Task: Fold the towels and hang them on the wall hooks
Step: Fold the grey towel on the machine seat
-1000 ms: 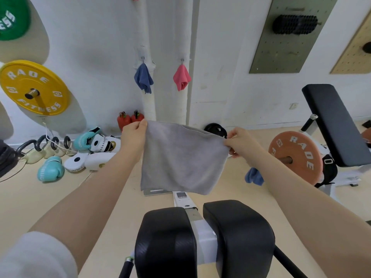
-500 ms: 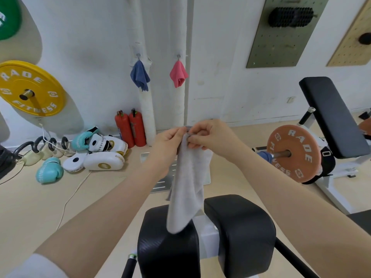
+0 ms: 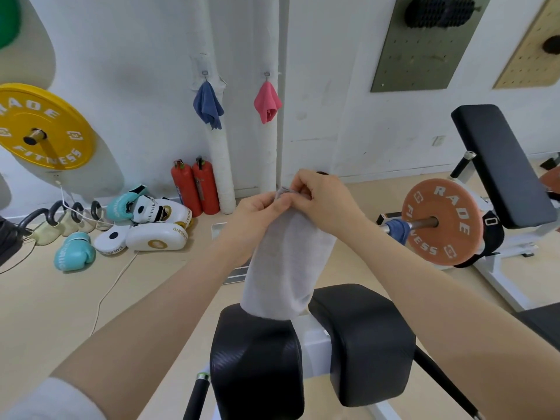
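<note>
Grey towel [image 3: 285,265], folded in half, hangs from both my pinches: left hand [image 3: 257,213] and right hand [image 3: 324,198] meet at its top corners, above the black pads [image 3: 360,341]. Far on the wall hooks hang a blue towel [image 3: 208,105] and a pink towel [image 3: 268,102].

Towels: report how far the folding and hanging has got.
Done: a blue towel and a pink towel hang on wall hooks. In hand: left hand and right hand pinch the grey towel, folded double. Left: hanging it; another blue cloth sits on the barbell.
</note>
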`<state>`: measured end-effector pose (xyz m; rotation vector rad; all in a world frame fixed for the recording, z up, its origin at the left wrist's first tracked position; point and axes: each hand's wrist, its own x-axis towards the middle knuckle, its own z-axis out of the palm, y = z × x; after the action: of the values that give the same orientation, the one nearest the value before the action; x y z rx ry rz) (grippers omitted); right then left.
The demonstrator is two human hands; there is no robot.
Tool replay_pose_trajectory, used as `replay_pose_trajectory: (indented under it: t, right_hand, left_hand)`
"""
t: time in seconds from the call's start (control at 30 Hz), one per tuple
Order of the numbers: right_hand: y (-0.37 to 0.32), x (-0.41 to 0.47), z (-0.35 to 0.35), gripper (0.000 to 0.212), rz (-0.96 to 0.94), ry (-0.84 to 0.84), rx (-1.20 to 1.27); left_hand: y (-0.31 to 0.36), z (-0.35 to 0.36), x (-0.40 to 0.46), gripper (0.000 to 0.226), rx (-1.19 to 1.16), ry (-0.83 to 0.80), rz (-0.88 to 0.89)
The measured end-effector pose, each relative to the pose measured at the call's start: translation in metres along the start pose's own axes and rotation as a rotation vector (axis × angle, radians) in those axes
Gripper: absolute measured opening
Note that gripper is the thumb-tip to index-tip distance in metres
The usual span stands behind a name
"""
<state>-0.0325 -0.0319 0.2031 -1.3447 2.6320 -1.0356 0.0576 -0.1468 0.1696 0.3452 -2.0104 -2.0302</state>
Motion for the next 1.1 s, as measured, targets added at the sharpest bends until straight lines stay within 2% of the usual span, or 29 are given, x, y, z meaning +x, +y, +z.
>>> replay_pose_trajectory:
  t: [0.13, 0.2, 0.27, 0.33, 0.37, 0.43, 0.53, 0.57, 0.6, 0.63, 0.7, 0.73, 0.77, 0.8, 0.93, 1.1]
  right_hand:
    - [0.01, -0.001, 0.0, 0.036, 0.063, -0.117, 0.078]
    - [0.023, -0.008, 0.0, 0.042, 0.141, -0.254, 0.049]
    - [0.032, -0.015, 0.003, 0.044, 0.229, -0.397, 0.04]
    - [0.039, -0.013, 0.01, 0.04, 0.249, -0.423, -0.149]
    - [0.039, -0.008, 0.013, 0.031, 0.228, -0.361, -0.317]
    - [0.036, 0.002, 0.021, 0.011, 0.125, -0.022, -0.564]
    - [0.031, 0.014, 0.028, 0.016, -0.1, 0.495, -0.676]
    - [0.029, 0.015, 0.026, 0.016, -0.164, 0.563, -0.704]
    - [0.029, 0.014, 0.021, 0.013, -0.189, 0.485, -0.734]
    - [0.031, 0.014, 0.015, 0.01, -0.176, 0.276, -0.717]
    - [0.032, 0.008, 0.003, 0.022, 0.035, -0.469, -0.542]
    - [0.035, 0.006, 0.001, 0.028, 0.15, -0.74, -0.422]
    - [0.04, 0.003, 0.001, 0.03, 0.212, -0.849, -0.333]
    - [0.045, 0.0, 0.003, 0.029, 0.227, -0.824, -0.262]
    - [0.057, 0.002, 0.008, 0.017, 0.225, -0.46, -0.089]
    - [0.06, 0.017, 0.022, 0.018, 0.173, -0.188, -0.135]
  left_hand:
    - [-0.001, -0.008, 0.0, 0.02, 0.032, 0.064, -0.017]
    - [-0.006, -0.016, 0.003, 0.02, 0.002, 0.123, -0.037]
    - [-0.01, -0.023, 0.004, 0.02, 0.073, 0.141, -0.029]
    - [-0.016, -0.029, 0.011, 0.021, 0.184, 0.143, -0.025]
    - [-0.018, -0.031, 0.016, 0.021, 0.215, 0.169, -0.017]
    - [-0.014, -0.032, 0.024, 0.018, 0.193, 0.266, 0.072]
    - [0.0, -0.033, 0.026, 0.019, 0.16, 0.387, 0.314]
    - [0.003, -0.034, 0.024, 0.02, 0.206, 0.392, 0.367]
    - [0.004, -0.038, 0.023, 0.021, 0.261, 0.352, 0.373]
    - [0.002, -0.042, 0.023, 0.021, 0.33, 0.248, 0.309]
    - [-0.004, -0.047, 0.021, 0.02, 0.562, -0.164, -0.006]
    - [-0.009, -0.047, 0.019, 0.019, 0.662, -0.345, -0.147]
    - [-0.016, -0.047, 0.019, 0.019, 0.694, -0.423, -0.224]
    - [-0.021, -0.045, 0.019, 0.02, 0.665, -0.41, -0.245]
    - [-0.037, -0.049, 0.03, 0.023, 0.598, -0.114, -0.108]
    - [-0.035, -0.049, 0.044, 0.02, 0.612, 0.119, 0.01]
